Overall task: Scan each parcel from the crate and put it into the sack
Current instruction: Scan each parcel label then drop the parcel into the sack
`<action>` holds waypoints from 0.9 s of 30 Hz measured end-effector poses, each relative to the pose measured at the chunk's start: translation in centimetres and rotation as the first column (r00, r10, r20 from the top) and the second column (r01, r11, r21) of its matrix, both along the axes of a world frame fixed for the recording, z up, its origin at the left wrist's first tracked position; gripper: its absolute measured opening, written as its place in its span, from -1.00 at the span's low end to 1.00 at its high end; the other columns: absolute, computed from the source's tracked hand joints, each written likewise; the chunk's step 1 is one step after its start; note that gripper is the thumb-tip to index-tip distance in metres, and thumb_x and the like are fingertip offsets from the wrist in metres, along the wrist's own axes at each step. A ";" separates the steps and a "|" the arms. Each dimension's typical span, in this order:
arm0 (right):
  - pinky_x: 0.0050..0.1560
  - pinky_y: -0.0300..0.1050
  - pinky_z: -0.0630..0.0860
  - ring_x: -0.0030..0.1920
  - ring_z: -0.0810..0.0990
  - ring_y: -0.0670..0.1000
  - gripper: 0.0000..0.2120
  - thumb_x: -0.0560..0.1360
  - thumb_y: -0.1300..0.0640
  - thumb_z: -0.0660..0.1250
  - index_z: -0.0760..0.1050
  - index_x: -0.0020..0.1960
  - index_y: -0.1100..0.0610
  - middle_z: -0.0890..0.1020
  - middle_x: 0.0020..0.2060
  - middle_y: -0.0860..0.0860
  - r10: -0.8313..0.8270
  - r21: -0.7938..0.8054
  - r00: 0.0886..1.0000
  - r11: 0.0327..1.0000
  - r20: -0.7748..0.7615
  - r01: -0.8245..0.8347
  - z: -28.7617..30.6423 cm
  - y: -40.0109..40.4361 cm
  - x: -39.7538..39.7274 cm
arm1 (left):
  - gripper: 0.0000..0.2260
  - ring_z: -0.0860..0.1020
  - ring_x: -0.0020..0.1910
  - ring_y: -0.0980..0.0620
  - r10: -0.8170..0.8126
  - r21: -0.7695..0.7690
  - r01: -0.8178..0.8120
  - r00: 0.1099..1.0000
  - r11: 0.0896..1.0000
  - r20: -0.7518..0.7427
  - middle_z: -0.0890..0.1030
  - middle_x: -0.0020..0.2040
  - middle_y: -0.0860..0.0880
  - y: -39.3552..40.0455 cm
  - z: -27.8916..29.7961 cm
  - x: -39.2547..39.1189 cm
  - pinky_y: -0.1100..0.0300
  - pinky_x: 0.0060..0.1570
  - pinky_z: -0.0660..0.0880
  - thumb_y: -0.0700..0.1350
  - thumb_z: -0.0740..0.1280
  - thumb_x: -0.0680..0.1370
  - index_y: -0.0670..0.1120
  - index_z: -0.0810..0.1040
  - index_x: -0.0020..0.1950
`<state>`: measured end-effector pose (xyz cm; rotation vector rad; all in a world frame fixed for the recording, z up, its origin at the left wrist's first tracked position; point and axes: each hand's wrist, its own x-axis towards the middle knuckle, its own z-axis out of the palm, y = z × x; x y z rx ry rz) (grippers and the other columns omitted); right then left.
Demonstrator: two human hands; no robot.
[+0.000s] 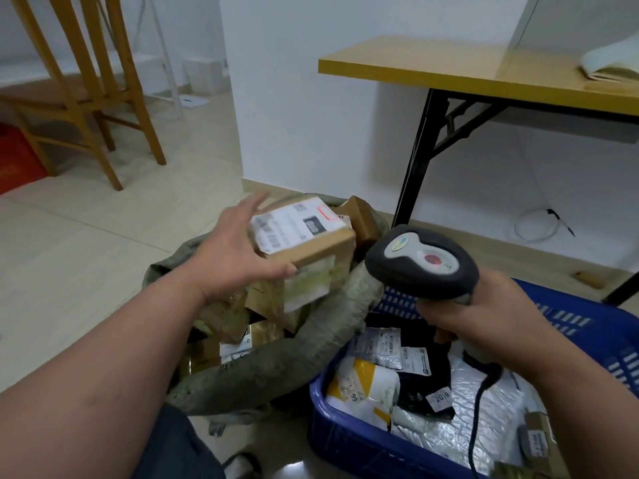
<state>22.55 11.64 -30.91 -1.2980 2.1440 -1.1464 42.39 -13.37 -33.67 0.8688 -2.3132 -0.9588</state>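
1. Pale floor tiles and a white wall frame the scene; a yellow-topped table stands behind the sack, wooden chairs far to its left.
2. Grey-green and rolled down at the rim, the sack sits open, seemingly so boxes can drop straight in; several brown parcels already fill it.
3. Over the sack mouth, the left hand meets a cardboard box with fingers straight and spread, thumb under the near edge. It looks like a release or a push rather than a grip, the box apparently on its way down onto the pile.
4. The box's white shipping label faces up, probably turned that way for scanning. Barcodes and a red-outlined patch show, but the print is too blurred to read.
5. Right of the sack, the right hand is clenched around the handle of a grey scanner, its head aimed toward the box, its cord trailing down into the crate.
6. Touching the sack's right side, the blue crate holds the parcels left to scan: silver and white mailers and one yellow-and-white bag.
7. One small tag in the crate reads roughly "2019"; other labels there are illegible.
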 end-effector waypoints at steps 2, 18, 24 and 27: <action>-0.46 -0.33 0.49 -0.44 0.65 -0.03 -0.91 0.40 0.18 0.47 0.56 -0.15 0.10 0.67 -0.39 -0.03 -0.034 0.025 0.999 0.999 0.032 0.033 -0.3 -0.4 -0.1 | -0.01 0.35 0.35 0.01 0.117 0.083 -0.110 0.990 0.990 -0.083 0.30 0.48 -0.01 -1.1 0.0 1.4 -0.03 0.31 0.38 0.07 0.64 0.21 0.24 0.16 0.52; -0.51 -0.32 0.47 -0.43 0.66 -0.01 -0.90 0.43 0.15 0.46 0.57 -0.14 0.15 0.67 -0.41 0.02 -0.213 0.143 0.957 0.972 0.197 0.187 -3.8 -5.5 1.1 | -0.09 0.46 0.28 -0.11 0.582 0.450 -0.454 0.788 0.769 -0.200 0.33 0.42 -0.06 -5.5 -3.0 3.8 -0.11 0.27 0.48 0.13 0.57 0.20 0.18 0.27 0.49; -0.42 -0.12 0.55 -0.45 0.64 0.02 -0.87 0.44 0.17 0.43 0.58 -0.14 0.25 0.65 -0.40 0.16 -0.294 0.176 0.924 0.950 0.245 0.256 -4.9 -7.2 0.8 | -0.14 0.42 0.19 -0.02 0.579 0.396 -0.473 0.789 0.787 -0.207 0.24 0.29 0.07 -6.3 -4.0 0.9 0.00 0.24 0.44 0.24 0.53 0.24 0.22 0.28 0.49; -0.30 0.05 0.61 -0.44 0.61 0.04 -0.84 0.44 0.17 0.42 0.57 -0.11 0.27 0.64 -0.42 0.17 -0.331 0.236 0.897 0.934 0.293 0.267 -5.5 -8.2 0.3 | -0.22 0.41 0.29 -0.15 0.484 0.297 -0.491 0.869 0.819 0.102 0.21 0.40 -0.04 -6.9 -6.2 -0.1 -0.06 0.35 0.38 0.27 0.47 0.36 0.11 0.31 0.52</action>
